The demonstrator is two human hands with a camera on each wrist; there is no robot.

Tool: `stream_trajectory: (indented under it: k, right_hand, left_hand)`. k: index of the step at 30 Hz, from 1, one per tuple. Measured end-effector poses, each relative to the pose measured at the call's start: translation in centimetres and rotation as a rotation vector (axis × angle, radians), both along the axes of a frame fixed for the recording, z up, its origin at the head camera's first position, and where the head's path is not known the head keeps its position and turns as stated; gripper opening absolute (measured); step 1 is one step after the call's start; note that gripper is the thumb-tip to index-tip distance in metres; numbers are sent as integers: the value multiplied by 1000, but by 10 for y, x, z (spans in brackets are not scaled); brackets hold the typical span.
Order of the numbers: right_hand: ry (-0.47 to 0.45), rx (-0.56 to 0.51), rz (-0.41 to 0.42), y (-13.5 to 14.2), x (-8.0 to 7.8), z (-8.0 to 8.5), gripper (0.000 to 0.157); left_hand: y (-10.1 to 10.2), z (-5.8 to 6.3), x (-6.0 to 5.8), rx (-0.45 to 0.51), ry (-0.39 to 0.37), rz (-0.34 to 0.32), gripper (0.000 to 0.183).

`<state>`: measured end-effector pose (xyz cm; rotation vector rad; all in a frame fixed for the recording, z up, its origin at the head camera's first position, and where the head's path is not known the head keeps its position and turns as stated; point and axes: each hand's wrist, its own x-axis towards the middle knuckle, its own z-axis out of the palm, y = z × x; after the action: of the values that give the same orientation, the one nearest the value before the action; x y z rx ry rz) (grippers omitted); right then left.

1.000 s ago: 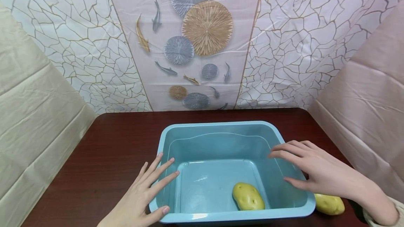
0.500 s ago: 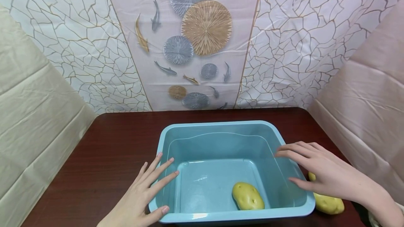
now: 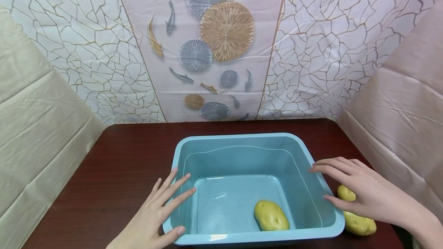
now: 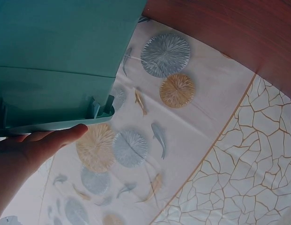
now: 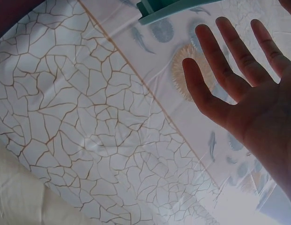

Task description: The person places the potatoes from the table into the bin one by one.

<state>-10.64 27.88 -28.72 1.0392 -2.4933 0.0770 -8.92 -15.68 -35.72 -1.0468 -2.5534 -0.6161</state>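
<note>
A light blue plastic basin point(image 3: 238, 187) stands on the dark red-brown table. One yellow potato point(image 3: 271, 216) lies on its floor, near the front right. My left hand point(image 3: 159, 210) spreads over the basin's left rim, its fingers straight; in the left wrist view the thumb and fingers of that hand point(image 4: 37, 145) lie at the rim. My right hand point(image 3: 360, 187), fingers relaxed and holding nothing, hovers by the right rim. Below it, beside the basin, are a second potato point(image 3: 360, 224) and another yellow one point(image 3: 346, 193), both partly hidden by the hand. Spread fingers show on the right hand point(image 5: 248, 75) in its wrist view.
The table point(image 3: 114, 172) extends left of and behind the basin. A patterned cloth wall point(image 3: 221, 87) closes off the back, and beige cloth panels point(image 3: 41, 126) rise at both sides.
My right hand has drifted right, from over the basin's inside to its right rim, uncovering the farther yellow potato. The left hand and the basin stay nearly still.
</note>
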Motion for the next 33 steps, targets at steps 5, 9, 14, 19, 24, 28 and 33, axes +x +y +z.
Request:
stream_trajectory:
  k: [5, 9, 14, 19, 24, 28, 33]
  right_hand:
    - [3, -25, -10, 6, 2, 0, 55]
    - [3, -49, 1, 11, 2, -2, 53]
    - [5, -62, 1, 20, 3, -5, 49]
    - [-4, -75, -32, 28, 4, -9, 48]
    - [-8, -86, -69, 37, 4, -13, 57]
    - [0, -86, -85, 46, 3, -16, 60]
    - [-4, -123, -75, 60, 1, -25, 62]
  left_hand:
    - [0, 0, 0, 2, 2, -2, 64]
    - [1, 0, 0, -1, -2, -5, 64]
    - [1, 1, 0, 0, -13, 0, 63]
    - [2, 1, 1, 16, -4, 18, 64]
    - [3, -1, 1, 34, 6, 22, 64]
    - [3, -1, 1, 32, 5, 18, 63]
    - [2, 0, 2, 22, 2, 19, 63]
